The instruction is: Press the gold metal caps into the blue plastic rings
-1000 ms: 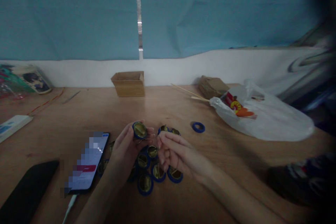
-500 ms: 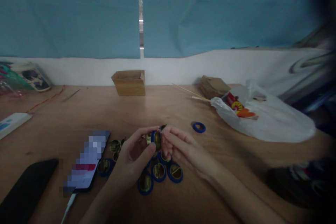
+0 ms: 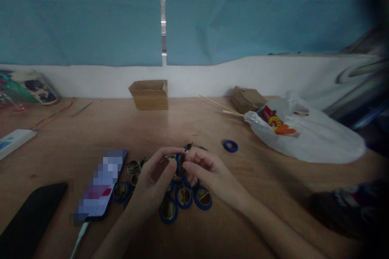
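Between my hands is a round pin badge (image 3: 180,165) with a blue rim and a brassy metal back, held up on its edge. My left hand (image 3: 153,178) grips its left side between thumb and fingers. The curled fingers and thumb of my right hand (image 3: 214,174) close on its right side. Below them on the table lie several more blue-rimmed badges (image 3: 184,197), metal backs and pin bars facing up. Brassy badge pieces without a visible rim (image 3: 133,167) sit left of my left hand, partly hidden by it. A loose blue ring (image 3: 231,150) lies beyond my right hand.
A phone (image 3: 101,188) with a white cable and a black flat object (image 3: 33,214) lie at left, near a white power strip (image 3: 16,141). An open cardboard box (image 3: 151,100) stands at the back. A white plastic bag (image 3: 322,137) and thin sticks (image 3: 220,105) are at right.
My right thumb and fingers have moved in and closed against the badge's right side, from a looser pose beside it. My left thumb has shifted slightly up; the badge stays in nearly the same place.
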A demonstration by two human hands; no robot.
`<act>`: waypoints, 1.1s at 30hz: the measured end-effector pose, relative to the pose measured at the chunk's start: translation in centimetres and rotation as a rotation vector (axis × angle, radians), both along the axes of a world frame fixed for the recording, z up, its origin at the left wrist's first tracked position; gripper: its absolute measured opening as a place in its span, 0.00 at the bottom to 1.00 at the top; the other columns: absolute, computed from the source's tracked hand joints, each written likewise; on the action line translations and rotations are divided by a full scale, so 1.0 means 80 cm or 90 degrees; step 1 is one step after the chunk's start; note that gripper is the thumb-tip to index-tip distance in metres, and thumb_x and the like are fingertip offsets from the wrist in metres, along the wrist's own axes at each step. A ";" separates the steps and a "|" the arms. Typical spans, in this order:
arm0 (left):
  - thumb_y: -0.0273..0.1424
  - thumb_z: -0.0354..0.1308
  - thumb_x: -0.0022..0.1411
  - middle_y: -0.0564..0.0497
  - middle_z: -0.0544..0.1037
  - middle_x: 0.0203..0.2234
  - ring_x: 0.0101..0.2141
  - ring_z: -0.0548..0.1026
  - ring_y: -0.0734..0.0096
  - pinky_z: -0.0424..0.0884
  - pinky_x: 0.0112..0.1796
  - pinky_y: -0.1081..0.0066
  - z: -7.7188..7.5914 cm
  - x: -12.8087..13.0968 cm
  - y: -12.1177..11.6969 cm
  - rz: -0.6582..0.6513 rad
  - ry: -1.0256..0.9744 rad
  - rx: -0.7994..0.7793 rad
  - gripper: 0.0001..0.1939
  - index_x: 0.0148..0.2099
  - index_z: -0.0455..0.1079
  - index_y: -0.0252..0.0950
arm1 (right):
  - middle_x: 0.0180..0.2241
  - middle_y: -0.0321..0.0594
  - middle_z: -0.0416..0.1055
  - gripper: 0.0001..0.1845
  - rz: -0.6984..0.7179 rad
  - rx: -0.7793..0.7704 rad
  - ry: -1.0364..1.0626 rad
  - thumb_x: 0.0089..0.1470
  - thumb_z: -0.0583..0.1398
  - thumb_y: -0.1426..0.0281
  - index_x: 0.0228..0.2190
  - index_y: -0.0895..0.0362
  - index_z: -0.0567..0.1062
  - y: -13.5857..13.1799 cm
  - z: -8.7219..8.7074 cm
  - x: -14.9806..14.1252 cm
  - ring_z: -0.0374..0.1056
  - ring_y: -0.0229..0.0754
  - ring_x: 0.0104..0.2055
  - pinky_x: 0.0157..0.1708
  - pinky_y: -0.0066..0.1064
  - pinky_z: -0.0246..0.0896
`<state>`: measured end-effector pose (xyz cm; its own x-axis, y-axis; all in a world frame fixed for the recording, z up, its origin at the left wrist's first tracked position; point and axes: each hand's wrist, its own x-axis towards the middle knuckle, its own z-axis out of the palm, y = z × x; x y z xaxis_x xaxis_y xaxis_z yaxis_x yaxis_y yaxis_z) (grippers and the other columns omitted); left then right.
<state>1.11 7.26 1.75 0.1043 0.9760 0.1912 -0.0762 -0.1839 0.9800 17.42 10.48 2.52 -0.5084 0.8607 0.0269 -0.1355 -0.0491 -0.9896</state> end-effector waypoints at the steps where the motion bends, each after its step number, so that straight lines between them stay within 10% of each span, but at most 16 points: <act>1: 0.35 0.54 0.66 0.51 0.77 0.40 0.40 0.73 0.70 0.68 0.38 0.76 0.000 0.000 0.000 0.007 0.007 0.006 0.10 0.47 0.72 0.41 | 0.20 0.28 0.62 0.15 0.000 0.011 -0.003 0.53 0.63 0.62 0.24 0.57 0.66 0.000 -0.001 -0.001 0.59 0.30 0.21 0.23 0.25 0.53; 22: 0.30 0.54 0.65 0.49 0.74 0.42 0.46 0.71 0.68 0.67 0.45 0.74 -0.002 0.004 0.000 0.018 -0.031 0.097 0.08 0.45 0.73 0.40 | 0.20 0.28 0.62 0.16 -0.022 0.036 0.007 0.53 0.62 0.61 0.23 0.56 0.65 -0.002 -0.005 -0.006 0.58 0.30 0.21 0.22 0.24 0.56; 33: 0.40 0.49 0.67 0.52 0.75 0.31 0.29 0.72 0.73 0.68 0.28 0.77 -0.008 0.008 0.003 0.066 -0.067 -0.097 0.15 0.42 0.73 0.37 | 0.18 0.30 0.66 0.13 -0.063 0.094 -0.062 0.58 0.59 0.61 0.26 0.56 0.68 -0.012 0.005 -0.010 0.60 0.31 0.19 0.18 0.24 0.51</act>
